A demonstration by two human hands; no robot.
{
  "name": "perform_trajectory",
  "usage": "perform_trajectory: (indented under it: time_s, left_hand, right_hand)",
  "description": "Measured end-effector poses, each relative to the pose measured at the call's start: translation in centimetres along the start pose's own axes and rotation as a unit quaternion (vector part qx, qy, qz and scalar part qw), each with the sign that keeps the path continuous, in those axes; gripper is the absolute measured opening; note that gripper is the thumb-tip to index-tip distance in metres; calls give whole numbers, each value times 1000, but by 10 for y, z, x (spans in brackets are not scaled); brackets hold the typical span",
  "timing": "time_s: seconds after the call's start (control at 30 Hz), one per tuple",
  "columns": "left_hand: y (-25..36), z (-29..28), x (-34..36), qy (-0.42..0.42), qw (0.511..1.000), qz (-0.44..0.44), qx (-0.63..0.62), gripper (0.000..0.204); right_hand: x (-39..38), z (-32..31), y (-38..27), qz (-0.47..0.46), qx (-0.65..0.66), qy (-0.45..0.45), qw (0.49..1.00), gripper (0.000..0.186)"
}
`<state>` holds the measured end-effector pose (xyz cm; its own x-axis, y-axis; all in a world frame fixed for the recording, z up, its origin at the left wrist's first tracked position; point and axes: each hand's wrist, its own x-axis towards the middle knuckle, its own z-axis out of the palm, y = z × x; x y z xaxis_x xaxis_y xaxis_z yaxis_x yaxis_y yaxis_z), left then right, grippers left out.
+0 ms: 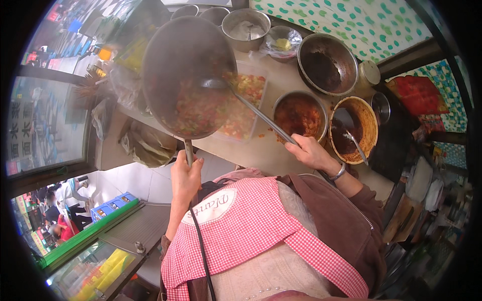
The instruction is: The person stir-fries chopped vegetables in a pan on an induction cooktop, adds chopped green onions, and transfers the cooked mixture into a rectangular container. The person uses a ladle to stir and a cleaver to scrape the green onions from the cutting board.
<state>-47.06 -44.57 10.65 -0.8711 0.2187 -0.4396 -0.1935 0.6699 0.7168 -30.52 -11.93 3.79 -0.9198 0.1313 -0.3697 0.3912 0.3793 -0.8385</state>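
My left hand [186, 173] is wrapped round the handle of a dark wok [175, 55], which I hold tilted above the counter. Chopped red and green vegetables [198, 108] lie in its lower part, blurred by steam. In my right hand [312, 153] is the long metal handle of a ladle [256, 111]; its bowl rests inside the wok among the food. Partly behind the wok stands a clear plastic tub [265, 83] with more of the chopped vegetables in it. Whether food is passing between wok and tub, I cannot tell.
Right of the tub are a metal bowl of red sauce [298, 113], a yellowish pot [374, 128] with a spoon, and a large dark-stained bowl [346, 60]. A metal pot of white powder [246, 42] stands at the back. A plastic bag [150, 143] hangs at the counter's left edge.
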Motion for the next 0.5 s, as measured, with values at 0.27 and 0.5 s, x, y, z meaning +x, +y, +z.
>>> perform_trajectory:
  time_s: [0.27,0.5]
  left_hand:
    - [2,3,1,-3,1000,10,4,17]
    - [0,-1,1,-3,999,40,24,18]
  right_hand:
    - [9,-17,-7,-53,-5,96,994,34]
    - [11,-5,-11,99,87,5,991,37]
